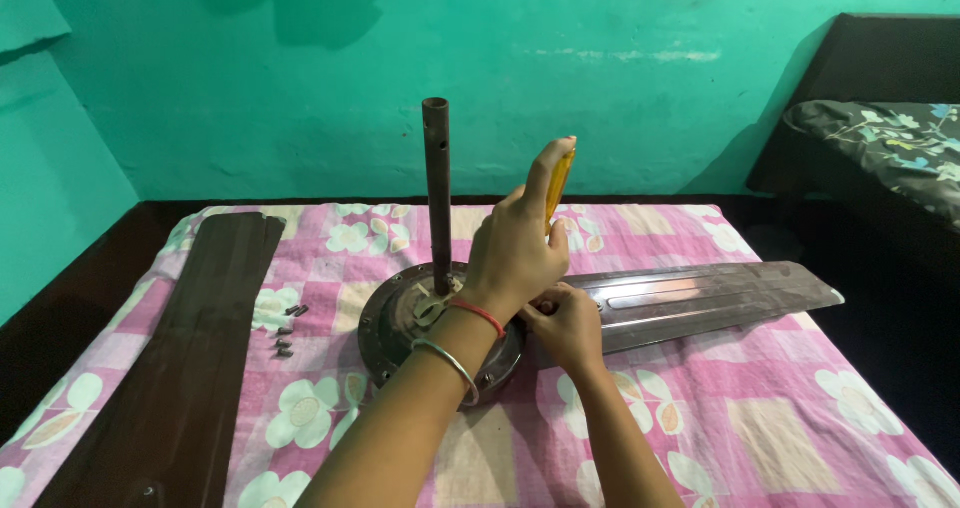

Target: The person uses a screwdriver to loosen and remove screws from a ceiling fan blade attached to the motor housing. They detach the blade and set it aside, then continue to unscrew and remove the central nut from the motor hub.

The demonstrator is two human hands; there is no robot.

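Observation:
A dark ceiling fan motor point(395, 318) lies on the bed with its down rod point(437, 188) standing upright. One metal fan blade point(700, 298) reaches right from the motor. My left hand point(515, 253), with bangles and a red thread at the wrist, is wrapped around a yellow-handled screwdriver point(560, 183) held upright, tip down, over the motor's right edge. Just below it my right hand point(568, 326) rests with curled fingers where the blade meets the motor. What its fingertips pinch is hidden.
A pink floral sheet point(800, 408) covers the bed. Loose brown fan blades point(190, 368) lie stacked on the left, with several small screws point(285, 333) beside them. A teal wall stands behind. A dark bed with a floral cover point(890, 138) is at the right.

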